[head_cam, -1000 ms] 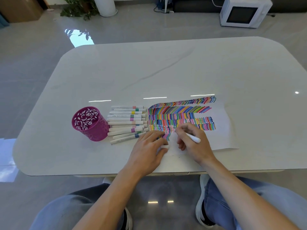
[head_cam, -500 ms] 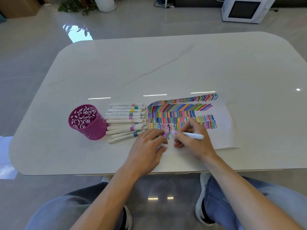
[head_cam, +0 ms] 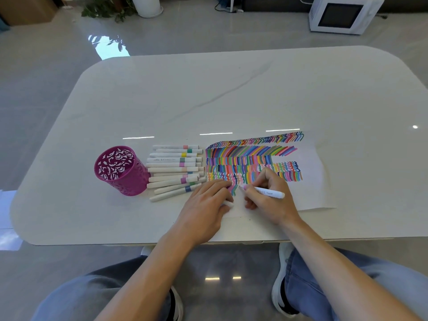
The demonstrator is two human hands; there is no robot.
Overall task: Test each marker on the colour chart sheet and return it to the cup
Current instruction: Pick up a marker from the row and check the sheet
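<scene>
My right hand (head_cam: 269,195) grips a white marker (head_cam: 268,192), its pink tip touching the colour chart sheet (head_cam: 310,181) just below the lowest row of strokes. Beside it, my left hand (head_cam: 208,202) rests on the sheet's near-left corner, and a white marker cap (head_cam: 228,204) is pinched at its thumb. Several capped white markers (head_cam: 173,169) lie in a row on the table between the sheet and the magenta cut-out cup (head_cam: 120,170). The cup stands upright at the left with no marker showing in it.
The white table (head_cam: 231,100) has rounded corners, and its near edge runs just below my wrists. A white microwave (head_cam: 342,15) and a potted plant (head_cam: 108,8) stand on the floor beyond the table. My knees are under the near edge.
The marker in my right hand has tilted from steep to nearly flat, and its tip has moved slightly left along the bottom row. My left hand has stayed in place.
</scene>
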